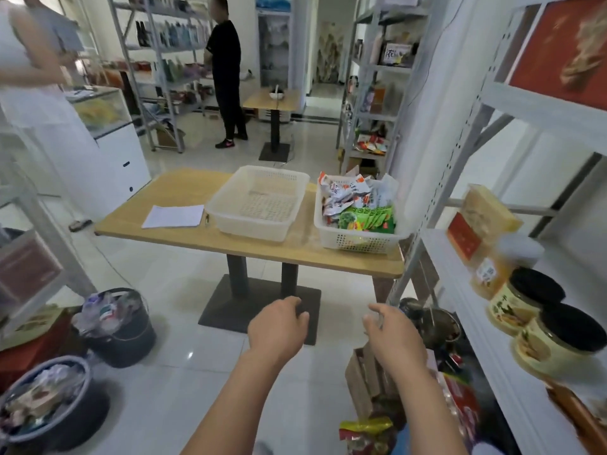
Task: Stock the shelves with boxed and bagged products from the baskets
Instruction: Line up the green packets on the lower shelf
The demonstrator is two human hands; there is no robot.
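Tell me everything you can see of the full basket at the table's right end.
The full basket is white perforated plastic, rectangular, upright on the wooden table, near the shelf post. Its back holds white-and-red bags, its front green packets, heaped above the rim. It stands apart from the empty basket.

Small retail shop, sales floor.
Showing white metal shelving (538,106) along the walls, carrying jars (522,300), boxes (479,221) and bottles (177,34); keeping a glass-door cooler (274,44) at the back and a glass-topped display counter (98,110) at left; holding a basket (358,239) heaped with snack packets (354,198) on a wooden table (184,188).
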